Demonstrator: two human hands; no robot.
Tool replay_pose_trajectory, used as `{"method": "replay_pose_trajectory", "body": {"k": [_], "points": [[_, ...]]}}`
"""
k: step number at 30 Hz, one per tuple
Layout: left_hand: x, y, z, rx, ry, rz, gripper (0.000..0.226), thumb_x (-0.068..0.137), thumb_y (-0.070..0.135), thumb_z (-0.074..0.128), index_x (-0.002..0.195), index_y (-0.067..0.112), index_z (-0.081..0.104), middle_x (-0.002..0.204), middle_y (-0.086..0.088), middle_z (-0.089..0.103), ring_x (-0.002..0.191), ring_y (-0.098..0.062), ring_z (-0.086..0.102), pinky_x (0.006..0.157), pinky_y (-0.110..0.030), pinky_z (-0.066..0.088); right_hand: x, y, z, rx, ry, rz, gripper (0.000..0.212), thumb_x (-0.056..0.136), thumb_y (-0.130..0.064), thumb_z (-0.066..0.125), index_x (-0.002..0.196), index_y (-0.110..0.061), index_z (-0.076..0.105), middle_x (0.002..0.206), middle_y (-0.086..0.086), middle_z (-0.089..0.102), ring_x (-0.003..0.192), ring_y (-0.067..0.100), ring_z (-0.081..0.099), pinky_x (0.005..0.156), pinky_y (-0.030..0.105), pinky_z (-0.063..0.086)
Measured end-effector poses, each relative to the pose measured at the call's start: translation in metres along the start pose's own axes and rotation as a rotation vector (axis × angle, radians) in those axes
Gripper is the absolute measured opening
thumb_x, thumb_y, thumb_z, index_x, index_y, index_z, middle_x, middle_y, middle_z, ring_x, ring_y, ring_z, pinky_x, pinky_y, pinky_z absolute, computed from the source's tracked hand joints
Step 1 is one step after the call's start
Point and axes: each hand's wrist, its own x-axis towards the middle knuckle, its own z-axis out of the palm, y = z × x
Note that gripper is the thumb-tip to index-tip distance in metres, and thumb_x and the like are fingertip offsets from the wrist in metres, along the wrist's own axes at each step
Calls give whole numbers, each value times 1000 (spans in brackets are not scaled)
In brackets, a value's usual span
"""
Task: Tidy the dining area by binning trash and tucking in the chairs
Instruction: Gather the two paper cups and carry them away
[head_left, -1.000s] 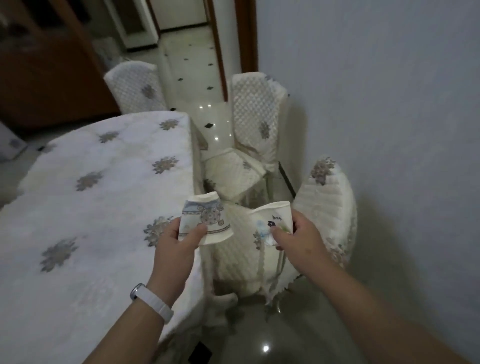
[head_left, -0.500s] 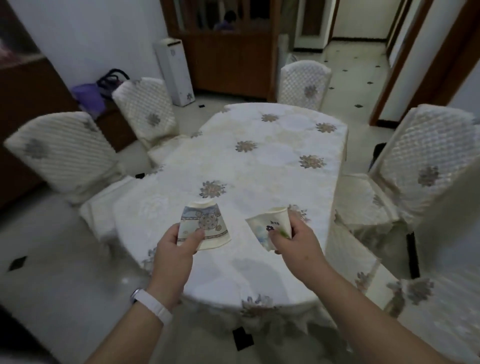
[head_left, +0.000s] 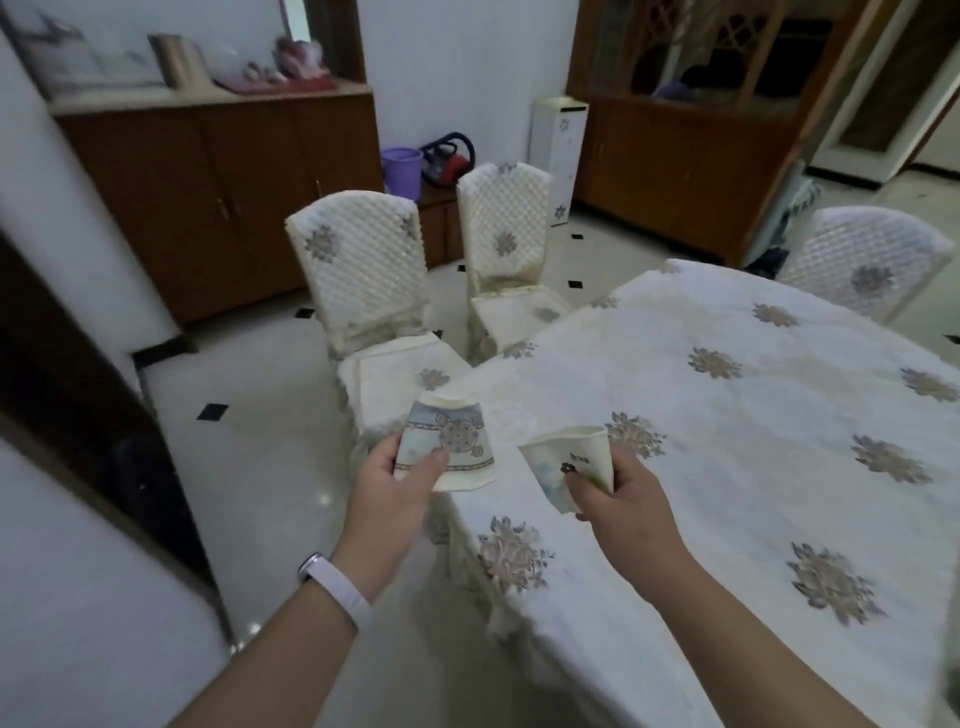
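Observation:
My left hand (head_left: 392, 491) grips a crumpled paper cup with a blue pattern (head_left: 451, 441), held upside down over the table's corner. In my right hand (head_left: 621, 499) sits a second squashed paper cup (head_left: 566, 465), pinched between thumb and fingers above the tablecloth. The oval dining table (head_left: 727, 441) with its white flowered cloth fills the right side. Two covered chairs stand pulled out on its far left side: the nearer chair (head_left: 363, 291) and the farther chair (head_left: 506, 244). A third chair (head_left: 867, 260) stands at the table's far end.
A brown sideboard (head_left: 218, 182) lines the left wall, with a purple bucket (head_left: 402, 169) and a red appliance (head_left: 449, 161) beside it. A white floor unit (head_left: 561, 156) and a wooden cabinet (head_left: 691, 156) stand at the back. A dark doorframe (head_left: 78, 389) is close on my left.
My view has swung left, from the wall-side chairs across the table to the sideboard side. Both hands keep the same grip on the two cups.

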Motion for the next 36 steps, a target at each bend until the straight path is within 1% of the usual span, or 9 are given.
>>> {"method": "replay_pose_trajectory", "body": {"k": [3, 5, 7, 11, 21, 24, 30, 33, 36], "points": [[13, 6, -29, 4, 72, 5, 21, 90, 5, 66, 110, 11, 68, 103, -2, 75, 99, -20, 71, 86, -37, 56, 22, -12, 34, 1, -67, -27, 18, 88, -12, 58, 86, -30, 63, 83, 5, 65, 80, 32, 61, 72, 56, 52], [22, 8, -47, 15, 106, 6, 22, 91, 5, 66, 112, 10, 68, 103, -2, 76, 97, -19, 71, 84, -33, 57, 38, -16, 58, 19, -102, -28, 19, 87, -12, 58, 86, -30, 63, 83, 5, 65, 80, 32, 61, 72, 56, 52], [32, 8, -65, 44, 140, 1, 22, 90, 6, 66, 112, 11, 69, 101, -1, 76, 95, -17, 72, 82, -31, 58, 58, -20, 81, 46, -135, -19, 20, 88, -12, 58, 88, -30, 64, 84, 2, 66, 80, 28, 62, 73, 55, 53], [71, 7, -101, 89, 211, -18, 21, 90, 6, 66, 110, 12, 69, 103, -2, 75, 98, -20, 71, 87, -38, 56, 105, -28, 132, 113, -202, -12, 20, 89, -11, 59, 89, -30, 65, 82, -3, 67, 79, 21, 64, 74, 51, 54], [247, 41, -162, 188, 370, -27, 17, 90, 10, 68, 104, 17, 71, 102, -3, 75, 98, -24, 71, 91, -49, 54, 274, -69, 262, 216, -330, -23, 15, 86, -12, 61, 90, -27, 65, 81, -3, 68, 76, 17, 64, 69, 40, 54], [291, 61, -175, 199, 403, 11, 19, 90, 10, 67, 106, 17, 70, 103, -2, 75, 98, -21, 71, 87, -43, 56, 324, -89, 291, 217, -358, -46, 16, 86, -17, 63, 88, -32, 64, 81, -8, 68, 76, 14, 65, 73, 43, 57], [340, 79, -215, 164, 461, 13, 20, 91, 5, 63, 107, 17, 68, 96, 3, 76, 86, -12, 72, 63, -18, 55, 376, -122, 348, 190, -428, -110, 19, 87, -15, 63, 88, -34, 65, 80, -7, 68, 75, 17, 64, 73, 49, 56], [371, 77, -242, 120, 496, 2, 19, 92, 4, 62, 105, 16, 68, 95, 2, 76, 85, -14, 73, 62, -19, 55, 403, -137, 377, 192, -445, -97, 17, 88, -14, 62, 89, -31, 65, 83, 0, 68, 78, 24, 64, 70, 49, 55], [404, 67, -268, 106, 502, -23, 19, 91, 6, 64, 103, 19, 70, 97, 0, 76, 89, -17, 73, 68, -27, 56, 421, -143, 413, 181, -475, -91, 18, 88, -13, 62, 92, -30, 67, 83, 1, 69, 76, 21, 65, 69, 43, 55]]}}
